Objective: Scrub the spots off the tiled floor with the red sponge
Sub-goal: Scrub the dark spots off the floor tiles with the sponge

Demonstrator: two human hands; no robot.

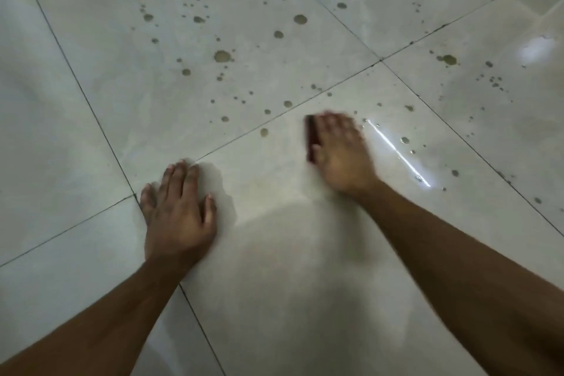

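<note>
At the left, the left hand (178,210) is laid flat on the tiled floor (76,137), fingers spread and nothing held; it is judged to be a prop for the body. Past it, toward the middle, the near tile is seen free of marks, with a faint wet sheen. Further right, the red sponge (311,139) is pressed to the floor under the right hand (338,149), whose fingers are closed down over it; only a dark red edge is shown at the hand's left side, and both are blurred, so the sponge's shape cannot be told. Scrubbing is judged to be the step in hand, on the tile just below the grout line (290,108). Many brown spots (222,56) are left beyond that line, and smaller ones to the right of the hand near a bright streak of reflected light (396,151). A reach forward or to the right with the sponge kept flat is called for next.
</note>
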